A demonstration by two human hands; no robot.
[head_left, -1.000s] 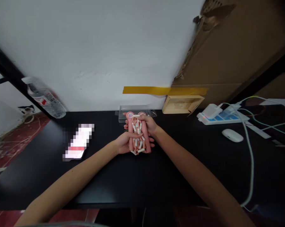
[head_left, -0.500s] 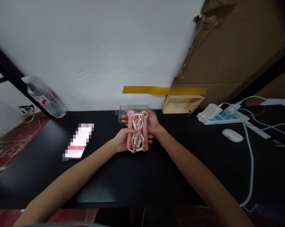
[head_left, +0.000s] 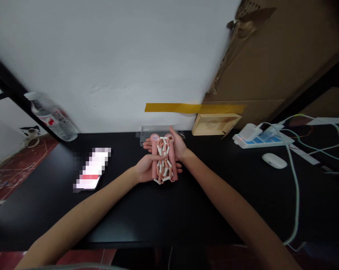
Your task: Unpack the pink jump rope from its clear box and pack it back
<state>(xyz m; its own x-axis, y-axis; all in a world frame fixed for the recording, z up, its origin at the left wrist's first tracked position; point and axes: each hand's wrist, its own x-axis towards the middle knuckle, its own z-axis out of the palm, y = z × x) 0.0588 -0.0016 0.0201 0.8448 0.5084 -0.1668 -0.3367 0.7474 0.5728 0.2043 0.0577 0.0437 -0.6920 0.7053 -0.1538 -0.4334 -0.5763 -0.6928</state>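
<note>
Left grip (head_left: 145, 168) — jump rope (head_left: 165, 164) (beaded)

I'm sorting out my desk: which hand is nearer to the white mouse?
Right. The right hand is left of the white mouse, slightly farther back; the left hand is farther left.

Right hand (head_left: 180, 145) — thumb now off beaded rope (head_left: 165, 172) — fingers straighter

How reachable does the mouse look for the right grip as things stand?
Likely yes: nothing visible stands between the right grip and the mouse on the desk. That grip lies under the jump rope, though, so the left grip would probably have to take over.
</note>
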